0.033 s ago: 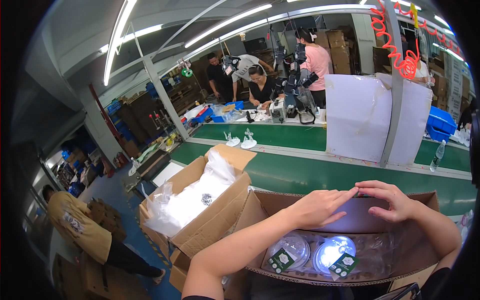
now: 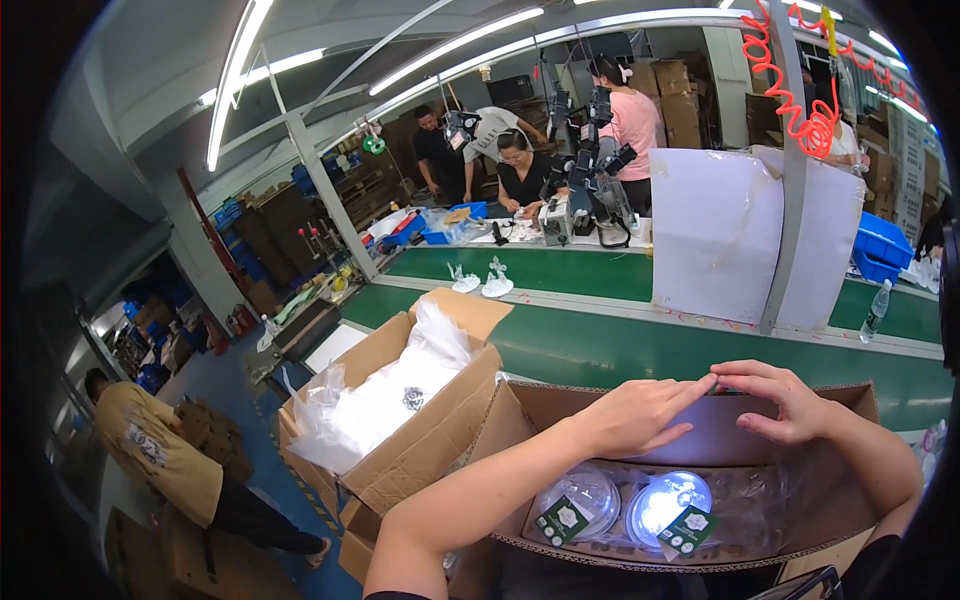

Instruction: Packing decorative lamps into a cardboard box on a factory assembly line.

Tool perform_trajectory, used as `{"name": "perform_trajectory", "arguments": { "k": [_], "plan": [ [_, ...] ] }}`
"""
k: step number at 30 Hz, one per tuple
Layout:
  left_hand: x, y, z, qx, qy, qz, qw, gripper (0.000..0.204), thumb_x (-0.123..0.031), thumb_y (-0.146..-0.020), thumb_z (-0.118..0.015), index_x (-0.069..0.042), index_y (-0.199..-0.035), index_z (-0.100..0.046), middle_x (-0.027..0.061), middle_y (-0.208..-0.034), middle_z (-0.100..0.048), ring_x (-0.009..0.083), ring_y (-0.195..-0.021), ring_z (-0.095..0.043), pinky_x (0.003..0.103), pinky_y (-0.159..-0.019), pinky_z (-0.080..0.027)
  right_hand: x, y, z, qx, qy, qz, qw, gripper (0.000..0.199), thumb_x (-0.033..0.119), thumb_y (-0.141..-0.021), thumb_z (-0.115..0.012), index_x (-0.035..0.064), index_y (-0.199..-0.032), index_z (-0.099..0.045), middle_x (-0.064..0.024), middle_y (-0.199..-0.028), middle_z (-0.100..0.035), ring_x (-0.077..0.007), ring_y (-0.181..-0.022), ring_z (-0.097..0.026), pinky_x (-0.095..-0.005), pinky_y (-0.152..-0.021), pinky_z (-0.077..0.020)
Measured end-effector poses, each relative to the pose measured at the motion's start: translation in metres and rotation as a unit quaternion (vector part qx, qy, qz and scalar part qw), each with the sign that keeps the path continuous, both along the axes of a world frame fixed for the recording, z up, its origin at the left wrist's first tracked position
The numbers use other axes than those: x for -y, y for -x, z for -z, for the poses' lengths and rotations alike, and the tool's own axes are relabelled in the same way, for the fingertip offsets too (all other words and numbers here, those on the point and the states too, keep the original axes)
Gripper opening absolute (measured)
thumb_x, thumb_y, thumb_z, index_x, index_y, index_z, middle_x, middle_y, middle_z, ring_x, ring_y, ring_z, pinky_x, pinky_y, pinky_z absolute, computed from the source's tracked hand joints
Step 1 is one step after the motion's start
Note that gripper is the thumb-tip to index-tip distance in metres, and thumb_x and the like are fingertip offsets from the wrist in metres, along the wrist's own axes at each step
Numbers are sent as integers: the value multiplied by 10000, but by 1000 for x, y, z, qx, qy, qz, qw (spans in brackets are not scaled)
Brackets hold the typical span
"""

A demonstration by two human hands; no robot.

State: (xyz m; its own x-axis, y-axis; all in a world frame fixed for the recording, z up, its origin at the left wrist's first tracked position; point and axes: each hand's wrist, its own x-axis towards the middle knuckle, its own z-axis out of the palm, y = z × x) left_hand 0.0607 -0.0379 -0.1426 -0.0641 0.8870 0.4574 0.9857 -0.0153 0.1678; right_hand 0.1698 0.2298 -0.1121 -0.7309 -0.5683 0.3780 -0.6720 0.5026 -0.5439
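Green belt ran behind our box, in which lay one clear dome and one glowing dome. Above these, our left hand had its fingers pressed together; our right hand curved its fingers, thumb apart. Whether they pinched anything, we could not tell. Leftward stood another carton.

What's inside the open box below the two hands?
A clear round container and a glowing one, both tagged. The left forearm blocks part of the view; underneath them is covered.

Left hand outstretched, right hand curved, fingers almost tip to tip, forearms angled inward
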Motion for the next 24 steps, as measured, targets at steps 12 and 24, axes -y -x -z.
{"name": "perform_trajectory", "arguments": {
  "k": [12,24],
  "plan": [
    [0,1,1,8,8,5,1000,552,-216,-971,-647,-41,-1458,-453,150,-1382,-597,300,-1123,-647,414,-934,-546,-1,0,1,-18,-32,9,999,519,99,-873,-718,16,-1370,-590,-185,-1426,-569,-351,-1276,-587,-429,-1070,-492],
    [-1,0,1,1,9,2,1000,545,-209,-959,-658,-49,-1443,-467,130,-1358,-605,293,-1132,-645,408,-938,-544,0,1,3,-32,-41,9,999,493,104,-881,-721,7,-1349,-599,-185,-1400,-582,-352,-1241,-600,-428,-1038,-508]
  ]
}}
